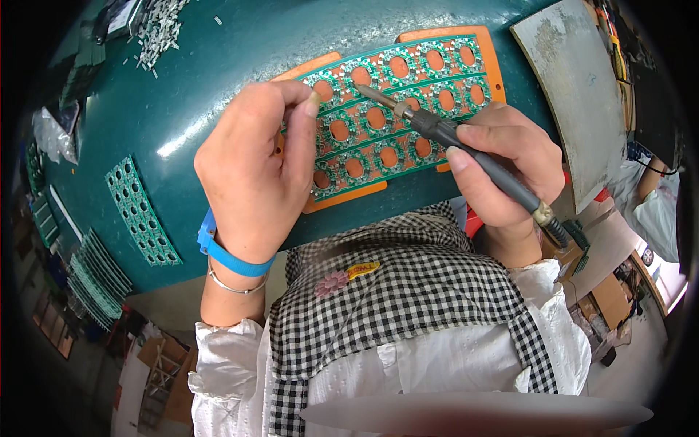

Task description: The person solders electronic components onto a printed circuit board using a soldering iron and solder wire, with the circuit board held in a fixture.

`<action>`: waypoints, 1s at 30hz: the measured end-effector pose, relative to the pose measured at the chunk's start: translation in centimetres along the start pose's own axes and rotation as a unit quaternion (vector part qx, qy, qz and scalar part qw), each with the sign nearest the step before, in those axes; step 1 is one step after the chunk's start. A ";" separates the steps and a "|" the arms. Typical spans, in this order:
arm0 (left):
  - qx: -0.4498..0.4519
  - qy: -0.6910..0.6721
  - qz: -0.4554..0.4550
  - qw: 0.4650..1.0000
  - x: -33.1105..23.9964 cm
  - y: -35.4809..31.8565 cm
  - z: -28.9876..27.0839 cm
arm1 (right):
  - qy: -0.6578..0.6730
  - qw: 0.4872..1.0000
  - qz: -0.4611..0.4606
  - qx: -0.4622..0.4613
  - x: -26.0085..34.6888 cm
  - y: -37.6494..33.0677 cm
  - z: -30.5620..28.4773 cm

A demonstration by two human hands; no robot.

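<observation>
My right hand (502,171) is closed around a soldering iron (451,138), its tip over the green circuit panel (393,109) on the orange tray (349,195), while my left hand (255,167) pinches above the panel's left end, its contents indiscernible.

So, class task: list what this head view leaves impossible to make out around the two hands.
- Whether the left hand pinches anything: fingers curl shut, too small to tell.
- Panel of green ring boards, left end: under that hand.
- Soldering iron cable: hidden past the right hand.
- Pile of small parts: cut by the top edge.
</observation>
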State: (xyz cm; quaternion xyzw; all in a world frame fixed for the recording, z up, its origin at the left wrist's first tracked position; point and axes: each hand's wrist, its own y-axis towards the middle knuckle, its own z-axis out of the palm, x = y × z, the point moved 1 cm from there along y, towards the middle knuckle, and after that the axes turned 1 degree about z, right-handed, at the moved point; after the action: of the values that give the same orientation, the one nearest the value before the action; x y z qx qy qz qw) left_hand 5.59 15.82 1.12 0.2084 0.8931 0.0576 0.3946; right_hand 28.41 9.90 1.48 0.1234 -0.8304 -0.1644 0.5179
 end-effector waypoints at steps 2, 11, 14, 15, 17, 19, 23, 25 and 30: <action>0.004 -0.017 -0.014 1.000 0.1 -0.6 -0.2 | -0.010 1.000 -0.002 0.000 0.1 0.2 0.1; -0.041 -0.063 -0.027 0.997 -0.4 0.1 -0.1 | 0.049 0.995 -0.039 -0.077 -0.3 -0.5 -1.2; -0.024 -0.037 0.011 0.999 -0.4 0.1 0.4 | 0.046 0.997 -0.025 -0.064 -0.3 -0.4 -1.4; 0.007 -0.039 0.011 0.999 -0.4 0.0 0.6 | 0.032 0.998 -0.016 -0.054 -0.3 -0.4 -1.3; 0.009 -0.025 0.013 1.000 -0.6 0.2 0.9 | 0.019 0.999 -0.009 -0.042 -0.4 -0.4 -1.1; 0.019 -0.012 0.005 1.000 -0.6 0.2 1.2 | 0.021 0.998 -0.012 -0.052 -0.7 -0.3 -0.8; 0.001 0.003 0.030 1.000 -0.1 0.2 1.9 | 0.003 0.999 0.000 -0.036 -0.7 -0.3 -0.6; 0.009 0.006 0.026 1.000 0.1 0.1 2.1 | -0.002 1.000 0.002 -0.026 -0.7 -0.3 -0.6; 0.011 0.017 0.035 0.999 0.2 0.2 2.3 | -0.005 1.000 -0.006 -0.029 -0.6 -0.2 -0.4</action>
State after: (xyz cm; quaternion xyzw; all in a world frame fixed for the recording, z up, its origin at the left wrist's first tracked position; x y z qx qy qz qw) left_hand 7.27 15.96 -0.52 0.2426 0.8926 0.0648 0.3746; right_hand 29.06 9.87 1.13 0.1123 -0.8270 -0.1916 0.5165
